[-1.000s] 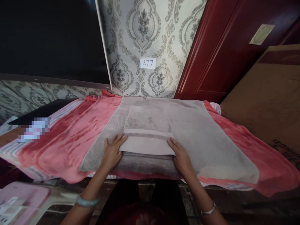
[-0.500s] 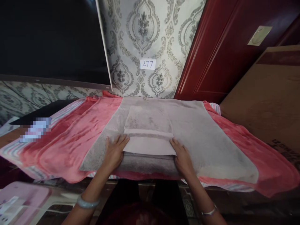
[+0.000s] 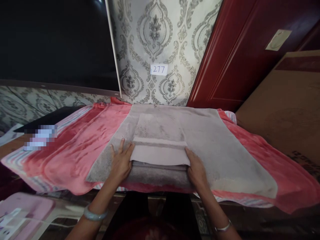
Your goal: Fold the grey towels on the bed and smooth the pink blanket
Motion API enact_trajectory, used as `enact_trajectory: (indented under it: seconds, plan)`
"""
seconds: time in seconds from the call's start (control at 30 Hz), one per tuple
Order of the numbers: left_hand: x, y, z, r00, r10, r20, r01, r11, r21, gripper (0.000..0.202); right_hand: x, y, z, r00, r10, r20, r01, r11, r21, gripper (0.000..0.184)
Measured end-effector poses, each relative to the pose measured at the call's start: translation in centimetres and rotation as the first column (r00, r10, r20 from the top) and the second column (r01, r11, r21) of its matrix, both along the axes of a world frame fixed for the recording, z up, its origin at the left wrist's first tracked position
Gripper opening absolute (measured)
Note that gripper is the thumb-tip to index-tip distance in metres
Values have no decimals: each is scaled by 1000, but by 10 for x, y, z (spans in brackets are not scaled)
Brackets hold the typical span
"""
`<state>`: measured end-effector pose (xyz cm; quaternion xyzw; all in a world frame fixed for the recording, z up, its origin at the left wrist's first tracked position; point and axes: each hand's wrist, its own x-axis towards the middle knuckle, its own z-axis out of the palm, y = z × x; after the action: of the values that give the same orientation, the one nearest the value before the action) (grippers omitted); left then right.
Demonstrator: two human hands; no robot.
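A smaller folded grey cloth (image 3: 160,154) lies in the middle of a wide, plush grey cloth (image 3: 215,146) spread out flat. Its near edge is slightly raised and bowed, with a dark gap beneath. At its left corner, my left hand (image 3: 122,163) grips the side with thumb and forefinger, the other fingers spread over the wide cloth. My right hand (image 3: 197,168) is closed round the right corner, its thumb largely hidden. Both forearms reach in from the near side.
Under the grey cloth is a pink blanket (image 3: 82,143) over a striped cover (image 3: 12,163). A television (image 3: 55,43) stands back left, a cardboard box (image 3: 282,110) at right beside a red door (image 3: 225,66). A pink stool-like item (image 3: 32,210) is low at left.
My left hand's outer fingers have lifted and spread apart. My right fingers have closed more tightly at the cloth's corner, and its near edge bows a little more. The view has shifted slightly.
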<state>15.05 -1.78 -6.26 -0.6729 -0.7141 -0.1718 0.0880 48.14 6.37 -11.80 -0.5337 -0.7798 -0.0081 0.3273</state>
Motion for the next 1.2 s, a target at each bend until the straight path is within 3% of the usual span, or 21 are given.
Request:
enact_trajectory:
  seconds: [0.07, 0.23, 0.4, 0.67, 0.83, 1.07, 1.2]
  plan:
    - [1, 1, 0, 1000, 3, -23, -3, 1000, 28, 71, -1, -2, 3, 999, -26, 47, 26, 1000, -5, 83]
    - [0, 2, -1, 1000, -21, -13, 20, 997, -69, 69, -1, -4, 3, 987, -50, 153, 60, 996, -60, 82]
    - [-2, 1, -2, 999, 34, 11, -33, 999, -43, 72, 0, -4, 2, 989, -52, 137, 59, 997, -49, 84]
    - [4, 1, 2, 1000, 6, -18, -5, 1000, 11, 72, 1, -5, 1, 999, -39, 25, 41, 995, -87, 85]
    - [4, 1, -3, 998, -5, 61, 8, 999, -44, 74, 1, -5, -5, 999, -40, 19, 41, 998, -47, 85]
    - [1, 2, 6, 996, -81, 39, 80, 996, 30, 76, 6, 1, -5, 1000, 0, -12, 0, 997, -74, 89]
    - [-2, 3, 0, 993, -75, 90, 74, 997, 14, 77, 7, 0, -8, 1000, -8, 8, 8, 1000, -28, 90]
